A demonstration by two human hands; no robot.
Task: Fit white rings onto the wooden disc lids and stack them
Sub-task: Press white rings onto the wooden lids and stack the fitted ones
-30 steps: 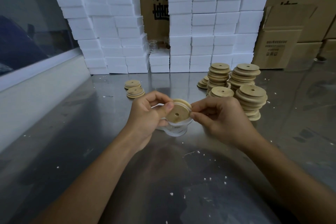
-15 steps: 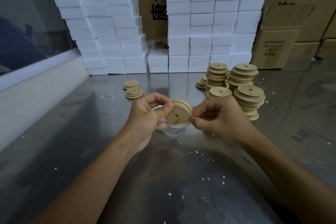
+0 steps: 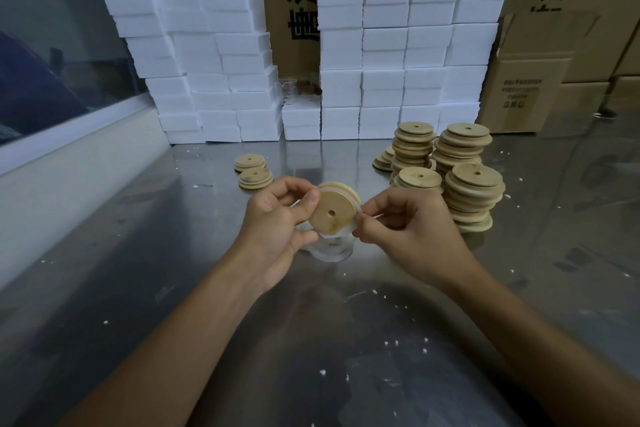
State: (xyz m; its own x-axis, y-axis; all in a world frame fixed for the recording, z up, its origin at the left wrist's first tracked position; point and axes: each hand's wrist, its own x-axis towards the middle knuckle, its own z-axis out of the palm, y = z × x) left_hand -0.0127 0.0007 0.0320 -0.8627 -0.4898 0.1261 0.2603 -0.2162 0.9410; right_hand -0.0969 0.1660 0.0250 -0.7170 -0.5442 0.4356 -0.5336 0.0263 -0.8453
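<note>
— So, where is the lid right now?

— At the middle of the frame, held up off the metal table [image 3: 138, 288]. The wooden disc lid [image 3: 331, 215] is tilted on edge, its flat face with the small centre hole turned toward the camera.

— And the hands?

— The left hand [image 3: 277, 229] grips the lid from the left, thumb laid across the face near the upper rim and fingers curled behind. The right hand [image 3: 412, 232] comes in from the right, its fingertips pinching the white ring [image 3: 356, 218] at the lid's right edge. The ring shows as a pale band round the rim, from the top down the right side and under the bottom.

— Is the ring seated all the way round?

— I cannot tell; the left side is hidden by the thumb and fingers.

— Anything under the hands?

— Something pale and rounded sits on the table just below the lid [image 3: 332, 250]; it is too blurred to name.

— What else is on the table?

— Right of centre, four tall stacks of wooden lids [image 3: 474, 191] stand close together, one leaning, with a low pile beside them on their left. Left of centre, two short stacks of lids [image 3: 254, 172] lie just apart from each other. White crumbs are scattered over the steel.

— And behind?

— White foam blocks [image 3: 384, 45] piled like a wall across the top of the frame, and cardboard boxes [image 3: 530, 94] at the upper right.
</note>
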